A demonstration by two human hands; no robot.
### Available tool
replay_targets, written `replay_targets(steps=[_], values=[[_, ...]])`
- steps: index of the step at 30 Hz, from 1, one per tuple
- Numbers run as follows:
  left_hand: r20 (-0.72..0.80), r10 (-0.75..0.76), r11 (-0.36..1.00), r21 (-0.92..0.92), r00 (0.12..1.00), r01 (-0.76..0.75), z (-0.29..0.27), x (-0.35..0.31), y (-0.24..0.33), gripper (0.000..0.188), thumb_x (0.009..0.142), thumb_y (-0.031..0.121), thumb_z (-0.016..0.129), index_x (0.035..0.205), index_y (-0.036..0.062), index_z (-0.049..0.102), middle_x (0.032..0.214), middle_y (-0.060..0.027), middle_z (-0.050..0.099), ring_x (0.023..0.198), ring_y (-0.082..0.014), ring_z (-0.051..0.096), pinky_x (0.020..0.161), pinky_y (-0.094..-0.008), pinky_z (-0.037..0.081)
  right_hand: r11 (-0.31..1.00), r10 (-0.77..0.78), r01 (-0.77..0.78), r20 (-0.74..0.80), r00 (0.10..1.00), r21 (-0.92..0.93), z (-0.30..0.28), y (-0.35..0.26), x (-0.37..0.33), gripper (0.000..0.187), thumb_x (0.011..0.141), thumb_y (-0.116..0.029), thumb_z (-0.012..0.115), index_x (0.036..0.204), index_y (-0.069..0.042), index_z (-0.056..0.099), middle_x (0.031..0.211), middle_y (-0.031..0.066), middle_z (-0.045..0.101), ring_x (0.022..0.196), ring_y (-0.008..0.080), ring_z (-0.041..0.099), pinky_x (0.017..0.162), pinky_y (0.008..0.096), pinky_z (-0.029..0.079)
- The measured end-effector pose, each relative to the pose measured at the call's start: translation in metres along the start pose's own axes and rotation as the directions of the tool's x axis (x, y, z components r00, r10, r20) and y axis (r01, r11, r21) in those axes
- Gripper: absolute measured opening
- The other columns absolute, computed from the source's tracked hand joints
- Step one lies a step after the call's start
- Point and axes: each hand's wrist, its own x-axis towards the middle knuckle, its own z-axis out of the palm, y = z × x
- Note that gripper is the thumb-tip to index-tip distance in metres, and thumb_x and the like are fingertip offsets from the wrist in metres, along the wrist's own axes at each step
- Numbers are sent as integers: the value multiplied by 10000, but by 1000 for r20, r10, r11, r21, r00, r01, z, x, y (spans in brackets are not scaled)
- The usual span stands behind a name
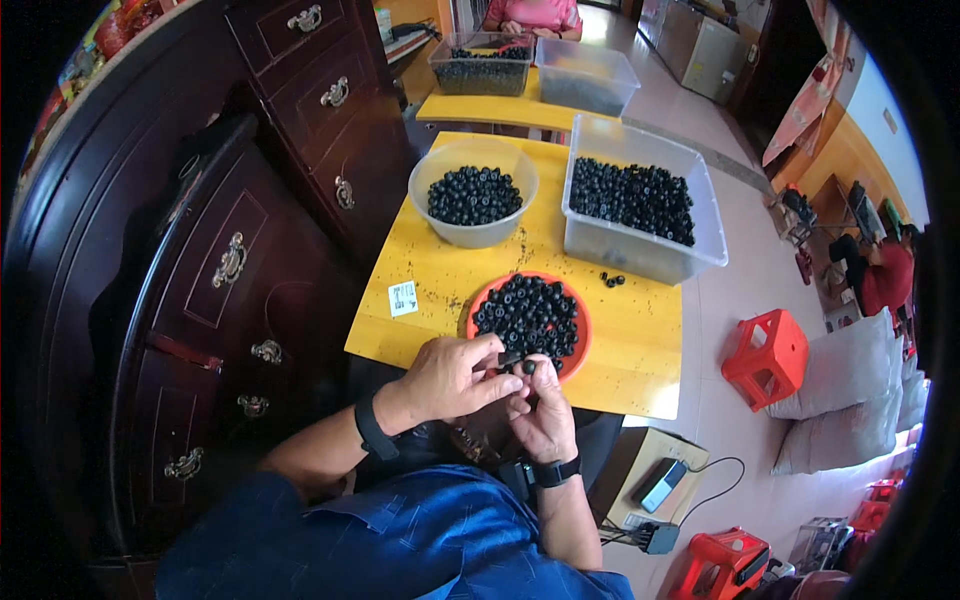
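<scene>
Both my hands meet over the near rim of a red-orange round tray [583,345] heaped with small black ring-shaped parts [527,315]. My right hand [543,418] pinches one small round black part [529,367] between thumb and fingertips. Close beside it, my left hand [447,380] is closed, thumb and forefinger together at something small and dark [509,359]. What that dark thing is, I cannot make out. The fingertips of the two hands almost touch.
On the yellow table [630,350] stand a round translucent tub [474,237] and a clear rectangular bin [650,262], both holding black parts. Several loose parts [612,280] lie by the bin. Left are dark wooden drawers [200,270]; right, a red stool [766,358]. A person [535,15] sits opposite.
</scene>
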Motion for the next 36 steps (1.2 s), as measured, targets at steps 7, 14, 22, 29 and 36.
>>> replay_targets(steps=[7,14,22,29,36], values=[[86,6,995,97,996,-15,0,6,2,384,840,393,771,781,74,566,621,-81,599,573,-295,629,545,-394,475,999,44,-44,3,999,25,10,6,0,213,1011,-285,617,1086,-89,579,950,-4,612,708,38,533,579,166,424],[104,37,979,197,994,-57,6,8,-4,382,866,425,728,789,77,588,676,-97,659,632,-326,674,565,-429,507,998,59,-58,12,998,-17,3,7,1,189,1004,-261,630,1075,-95,577,945,-5,613,710,37,531,587,172,419],[106,48,980,187,993,-67,9,9,-5,316,885,389,720,825,91,633,684,-89,662,617,-314,667,552,-413,505,999,49,-49,20,999,-17,-12,10,7,168,984,-220,659,1068,-103,573,963,3,627,718,42,552,595,181,448],[126,34,992,115,991,-49,-10,31,-19,194,882,273,703,957,101,654,697,-89,673,616,-315,674,567,-430,521,978,165,-161,-17,986,131,-7,11,4,286,1036,-322,568,1186,-84,613,1008,50,691,806,127,642,637,219,495],[-352,108,920,389,930,41,-62,95,-6,332,866,196,751,1154,75,637,705,-100,662,614,-262,679,574,-364,526,956,159,-152,-7,987,251,-1,0,3,373,1062,-357,493,1253,-53,592,1238,151,671,1089,247,659,908,342,551]])
